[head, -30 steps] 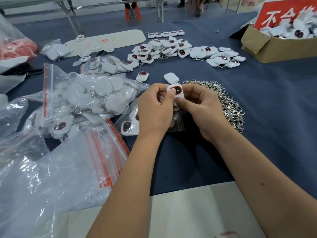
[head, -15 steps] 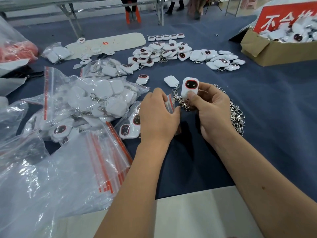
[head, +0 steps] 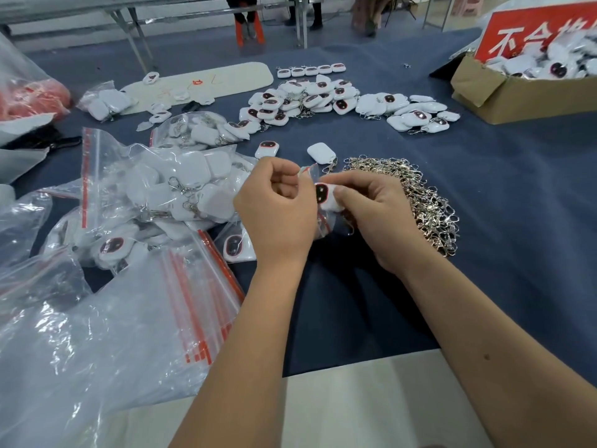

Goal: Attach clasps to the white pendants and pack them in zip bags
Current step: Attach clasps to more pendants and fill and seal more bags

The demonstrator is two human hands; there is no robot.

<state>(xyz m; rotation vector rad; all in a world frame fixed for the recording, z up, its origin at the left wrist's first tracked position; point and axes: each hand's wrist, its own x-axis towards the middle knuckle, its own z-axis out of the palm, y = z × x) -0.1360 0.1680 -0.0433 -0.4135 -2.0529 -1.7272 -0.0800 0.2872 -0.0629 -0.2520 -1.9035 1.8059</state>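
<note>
My right hand [head: 371, 218] pinches a white pendant [head: 324, 197] with a dark red-rimmed face, at the mouth of a small clear zip bag [head: 308, 172]. My left hand [head: 277, 211] pinches the bag's top edge, its fingers curled. The bag hangs down between both hands, mostly hidden. A heap of silver clasps [head: 420, 202] lies just right of my right hand. A loose white pendant with a clasp [head: 321, 152] lies just beyond my hands, another pendant [head: 267, 148] to its left.
Filled zip bags [head: 181, 189] and a stack of empty red-striped bags [head: 106, 321] crowd the left. Rows and piles of pendants [head: 310, 98] lie at the back. A cardboard box of pendants [head: 517, 92] stands at the back right on the blue cloth [head: 517, 221].
My right hand brought the pendant down from above the clasp heap to the bag's mouth. My left hand rose and now pinches the bag's top edge.
</note>
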